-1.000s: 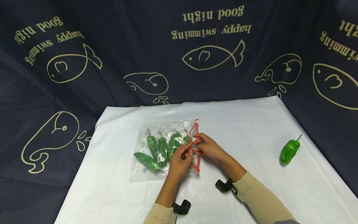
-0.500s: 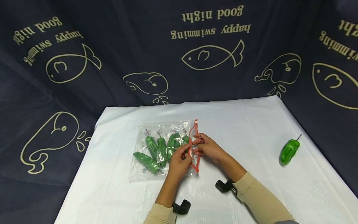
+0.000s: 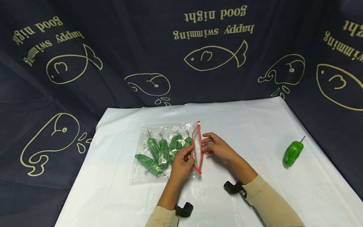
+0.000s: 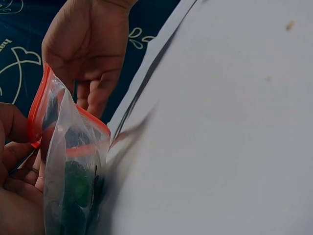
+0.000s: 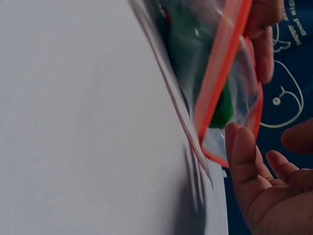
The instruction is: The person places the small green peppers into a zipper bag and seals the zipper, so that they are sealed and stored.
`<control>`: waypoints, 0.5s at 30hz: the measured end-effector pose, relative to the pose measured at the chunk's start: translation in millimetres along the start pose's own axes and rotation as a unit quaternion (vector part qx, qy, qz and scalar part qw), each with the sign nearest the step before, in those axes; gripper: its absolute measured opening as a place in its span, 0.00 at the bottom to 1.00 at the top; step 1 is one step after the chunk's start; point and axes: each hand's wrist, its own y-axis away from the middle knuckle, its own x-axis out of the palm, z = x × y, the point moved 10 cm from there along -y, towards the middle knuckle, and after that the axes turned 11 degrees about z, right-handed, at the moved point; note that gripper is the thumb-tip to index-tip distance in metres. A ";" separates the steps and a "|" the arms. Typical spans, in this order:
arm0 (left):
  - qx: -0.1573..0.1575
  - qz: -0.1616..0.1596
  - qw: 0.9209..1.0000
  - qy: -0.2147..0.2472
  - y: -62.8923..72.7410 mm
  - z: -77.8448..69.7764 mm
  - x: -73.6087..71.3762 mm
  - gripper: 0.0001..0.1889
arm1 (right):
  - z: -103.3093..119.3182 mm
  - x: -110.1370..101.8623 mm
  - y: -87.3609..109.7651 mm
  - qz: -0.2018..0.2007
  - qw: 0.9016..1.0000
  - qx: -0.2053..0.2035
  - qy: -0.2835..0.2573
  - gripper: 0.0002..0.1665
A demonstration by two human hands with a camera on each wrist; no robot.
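Observation:
A clear zip bag point(image 3: 175, 126) with a red-edged mouth point(image 3: 201, 157) lies on the table, its mouth facing right and parted. Several green peppers point(image 3: 164, 151) are inside it. My left hand point(image 3: 181, 165) pinches the near red edge between thumb and fingers, as the left wrist view also shows. Just right of the mouth is my right hand point(image 3: 219, 148), fingers loosely bent and holding nothing. In the right wrist view its fingertips point(image 5: 244, 142) are close to the red edge; whether they touch it I cannot tell. The left hand covers part of the peppers.
One loose green pepper point(image 3: 293, 153) with a stem lies toward the table's right side. A white cloth point(image 3: 249, 126) covers the table. Behind it hangs a dark blue curtain point(image 3: 113, 47) with fish drawings. Black camera mounts point(image 3: 184, 210) sit on both wrists.
My right hand has drawn away to the right from the bag's mouth. My left hand stays on the red edge. The bag has hardly shifted, and the loose pepper lies where it was.

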 end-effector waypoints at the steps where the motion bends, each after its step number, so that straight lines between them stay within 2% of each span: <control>1: -0.001 -0.002 1.000 -0.002 0.0 0.1 -0.2 0.26 | 0.4 -2.8 2.0 -0.002 1.000 0.001 0.003 0.34; 9: -0.008 -0.004 1.000 0.000 0.5 -0.9 -0.7 0.26 | 4.3 -29.4 21.0 -0.016 1.000 -0.013 0.021 0.33; 15: -0.008 -0.004 1.000 0.004 0.2 0.3 -1.1 0.26 | 3.9 -57.3 39.4 -0.038 0.999 -0.011 0.031 0.32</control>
